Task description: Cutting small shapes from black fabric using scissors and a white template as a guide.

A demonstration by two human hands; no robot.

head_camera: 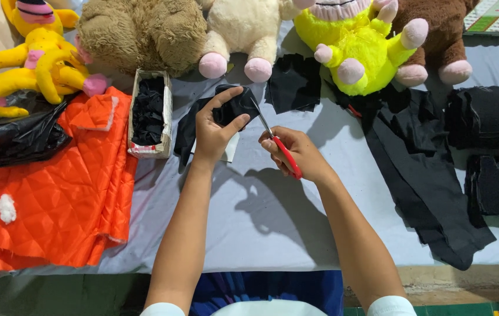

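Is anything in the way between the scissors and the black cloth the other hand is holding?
Nothing visible. The right hand holds the red-handled scissors, and their blades already reach the black cloth piece pinched in the left hand. Only the grey table cover lies beneath.

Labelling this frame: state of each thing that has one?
left hand: holding black fabric piece
right hand: gripping red-handled scissors, blades at the fabric
small cardboard box: open, holding black pieces
orange quilted fabric: spread out, rumpled
black cloth strip: lying flat
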